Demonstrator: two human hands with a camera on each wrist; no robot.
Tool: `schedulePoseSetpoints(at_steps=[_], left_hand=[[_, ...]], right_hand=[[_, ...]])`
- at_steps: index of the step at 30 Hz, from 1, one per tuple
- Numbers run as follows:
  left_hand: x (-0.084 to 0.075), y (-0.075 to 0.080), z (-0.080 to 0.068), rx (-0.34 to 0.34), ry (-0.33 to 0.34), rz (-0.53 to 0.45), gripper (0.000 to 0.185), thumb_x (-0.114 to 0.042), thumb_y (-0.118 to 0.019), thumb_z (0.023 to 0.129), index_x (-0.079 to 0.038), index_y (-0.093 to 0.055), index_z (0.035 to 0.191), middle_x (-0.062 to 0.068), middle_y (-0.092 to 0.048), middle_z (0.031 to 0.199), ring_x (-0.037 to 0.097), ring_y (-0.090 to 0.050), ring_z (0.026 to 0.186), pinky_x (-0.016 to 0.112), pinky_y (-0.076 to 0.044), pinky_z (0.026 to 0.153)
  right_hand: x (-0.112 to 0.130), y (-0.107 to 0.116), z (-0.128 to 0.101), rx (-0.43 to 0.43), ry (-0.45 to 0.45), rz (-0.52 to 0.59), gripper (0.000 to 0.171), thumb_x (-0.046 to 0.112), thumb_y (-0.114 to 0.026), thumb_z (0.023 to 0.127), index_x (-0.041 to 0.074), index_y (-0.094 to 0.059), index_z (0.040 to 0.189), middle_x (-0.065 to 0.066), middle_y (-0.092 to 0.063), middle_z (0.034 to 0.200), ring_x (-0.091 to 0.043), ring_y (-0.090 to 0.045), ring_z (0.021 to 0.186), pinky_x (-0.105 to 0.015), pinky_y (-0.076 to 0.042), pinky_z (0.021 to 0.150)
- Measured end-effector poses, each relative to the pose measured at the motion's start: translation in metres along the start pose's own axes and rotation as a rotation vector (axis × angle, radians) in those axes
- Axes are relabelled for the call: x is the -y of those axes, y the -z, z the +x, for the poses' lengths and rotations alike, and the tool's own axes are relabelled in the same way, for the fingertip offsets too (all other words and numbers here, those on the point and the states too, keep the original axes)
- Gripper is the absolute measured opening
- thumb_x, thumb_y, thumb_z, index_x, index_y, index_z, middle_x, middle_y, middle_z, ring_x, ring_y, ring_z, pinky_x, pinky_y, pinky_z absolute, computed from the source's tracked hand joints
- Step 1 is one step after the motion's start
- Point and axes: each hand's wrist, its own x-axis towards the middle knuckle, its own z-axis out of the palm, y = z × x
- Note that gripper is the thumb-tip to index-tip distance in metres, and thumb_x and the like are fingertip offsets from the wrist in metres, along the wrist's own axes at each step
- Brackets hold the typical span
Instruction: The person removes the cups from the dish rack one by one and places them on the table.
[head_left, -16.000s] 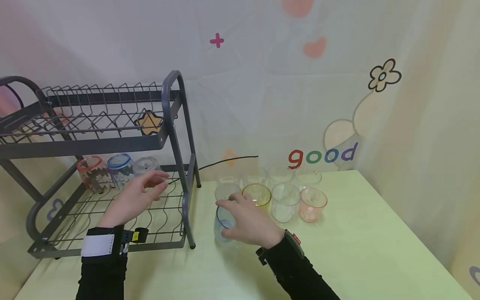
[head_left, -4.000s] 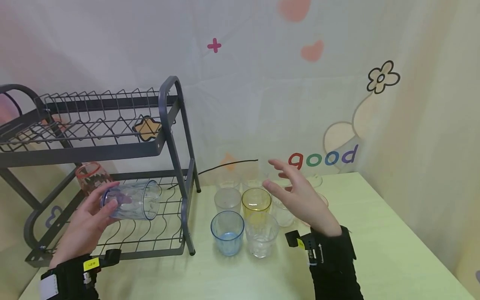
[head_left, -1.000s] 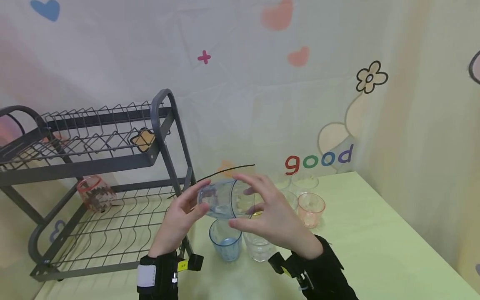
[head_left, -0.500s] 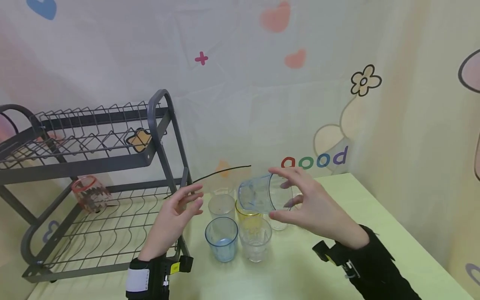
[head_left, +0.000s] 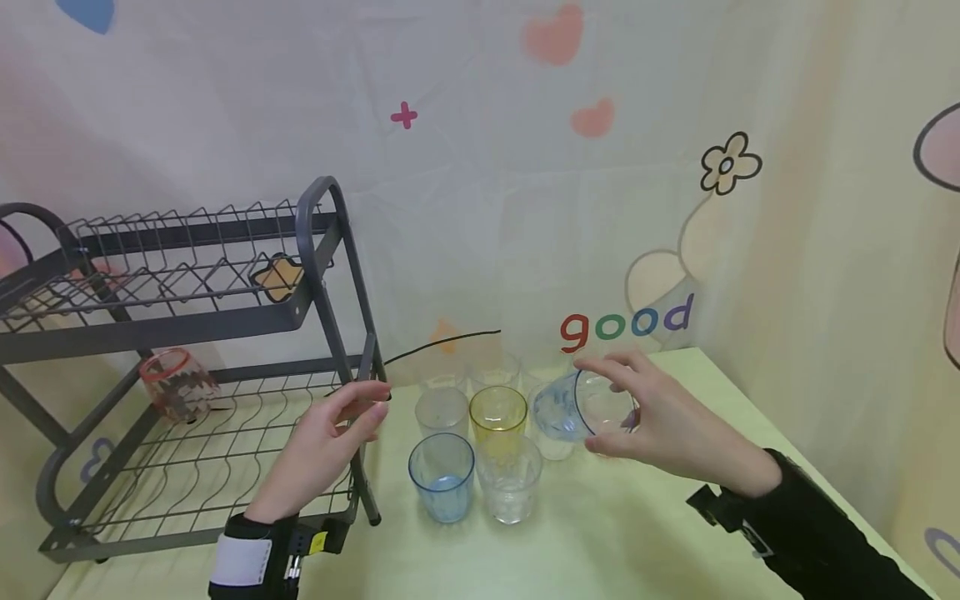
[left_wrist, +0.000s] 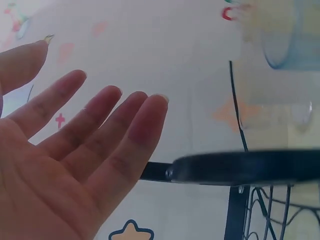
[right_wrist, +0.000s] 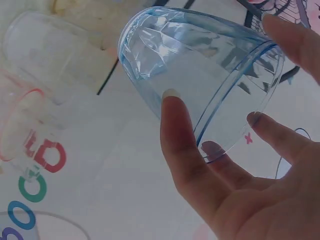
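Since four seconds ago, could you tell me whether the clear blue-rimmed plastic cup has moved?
Yes. The clear blue-rimmed plastic cup has left the grey wire dish rack and gone rightward; the right hand now holds it beyond the yellow cup.

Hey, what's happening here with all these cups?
A person is working at a pale green table beside a dark wire dish rack. Their right hand holds a clear blue-tinted cup tilted on its side, above a cluster of cups standing on the table, among them a yellow cup and a blue cup. Their left hand is open and holds nothing, hovering by the rack's front post. One red-rimmed cup sits on the rack's lower shelf.
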Motion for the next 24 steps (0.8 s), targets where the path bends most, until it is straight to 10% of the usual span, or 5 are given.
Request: schedulePoseSetpoints(at_steps=[7, 16, 24], left_hand=[[0.002, 0.016, -0.004, 0.022, -0.017, 0.144, 0.038, -0.038, -0.057, 0.099, -0.016, -0.058, 0.13, 0.0, -0.064, 0.123, 0.017, -0.06, 0.109, 0.044, -0.05, 0.087], [0.008, 0.038, -0.006, 0.013, -0.011, 0.244, 0.042, -0.038, -0.056, 0.1, -0.012, -0.057, 0.133, 0.007, -0.061, 0.128, 0.024, -0.059, 0.113, 0.048, -0.05, 0.089], [0.011, 0.065, -0.01, 0.018, -0.01, 0.338, 0.042, -0.034, -0.057, 0.1, -0.009, -0.055, 0.134, 0.012, -0.06, 0.128, 0.03, -0.057, 0.115, 0.052, -0.049, 0.09]], right_hand=[[-0.008, -0.001, -0.006, 0.11, -0.017, -0.057, 0.075, 0.027, -0.083, 0.077, 0.015, -0.049, 0.143, -0.01, -0.048, 0.125, -0.006, -0.056, 0.063, -0.025, -0.052, 0.064], [-0.02, -0.016, -0.004, 0.224, -0.051, -0.118, 0.078, 0.031, -0.085, 0.074, 0.015, -0.051, 0.142, -0.007, -0.048, 0.129, -0.015, -0.058, 0.102, -0.034, -0.052, 0.084], [-0.026, -0.03, -0.002, 0.248, -0.017, -0.127, 0.076, 0.03, -0.087, 0.073, 0.012, -0.053, 0.139, -0.006, -0.048, 0.122, -0.018, -0.055, 0.104, -0.038, -0.052, 0.088]])
